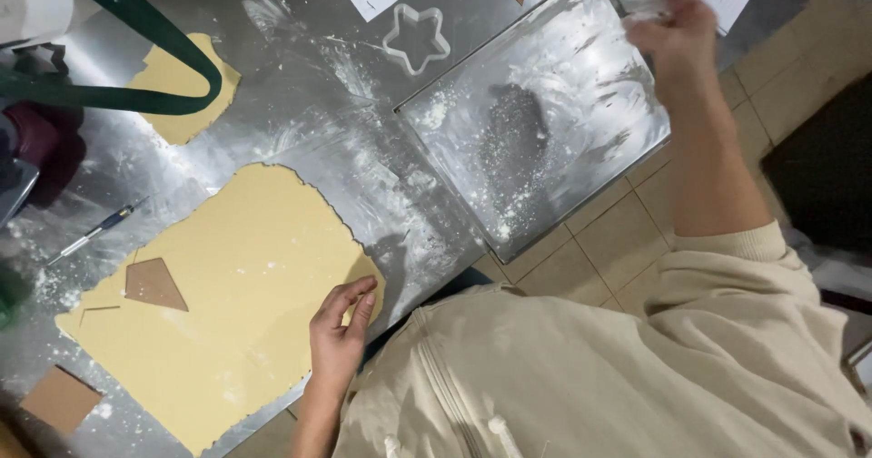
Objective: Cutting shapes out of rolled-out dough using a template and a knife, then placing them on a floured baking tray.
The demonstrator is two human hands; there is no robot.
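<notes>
Head view: the left hand (338, 335) rests on the near edge of the dough (227, 304), fingers (350, 295) loosely curled, gripping nothing. The sheet spreads away from those fingers across the floured counter (300, 104). It looks soft, thin, easily torn, so best lifted from underneath along an edge. The right hand (674, 29) reaches over the tray's (536, 131) far corner, fingers closed around something pale; what it is, I can't tell. A star cutter (416, 38) lies well apart from both hands.
</notes>
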